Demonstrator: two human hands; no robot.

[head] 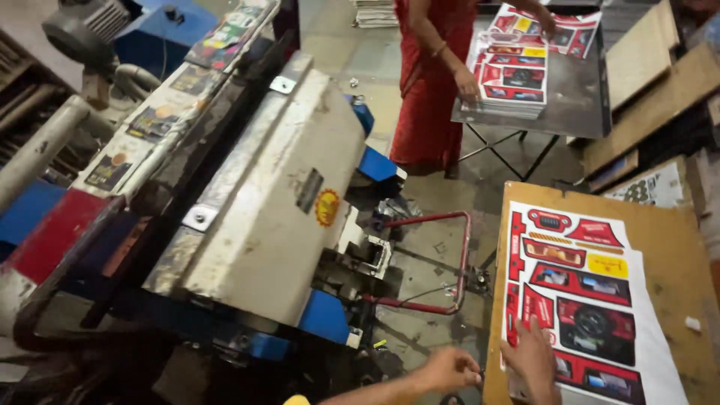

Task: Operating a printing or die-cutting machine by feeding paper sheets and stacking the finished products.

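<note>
1. Flat and spread, my right hand (534,358) presses palm-down on the near left edge of the printed die-cut sheet (581,300); it pinches nothing, just rests on the top sheet.
2. My left hand (448,369) hangs loosely curled just beside it, off the board's edge, over the floor; whether anything is between its fingers I cannot tell.
3. That sheet is the top one of a stack of red, black and white carton blanks lying on a brown board table (675,255) at my right.
4. I judge the sheet light and thin, stiff enough to hold flat yet easy to crease, with a glossy face that may slide on the one beneath. Its cut-outs look fragile, so a hold at the plain outer margin near the corner seems safest.
5. To my left stands the die-cutting press (262,202) with its pale metal platen and a red guard bar (450,262).
6. Further off, a person in red (431,90) handles a similar stack (514,79) on a metal table (577,97).
</note>
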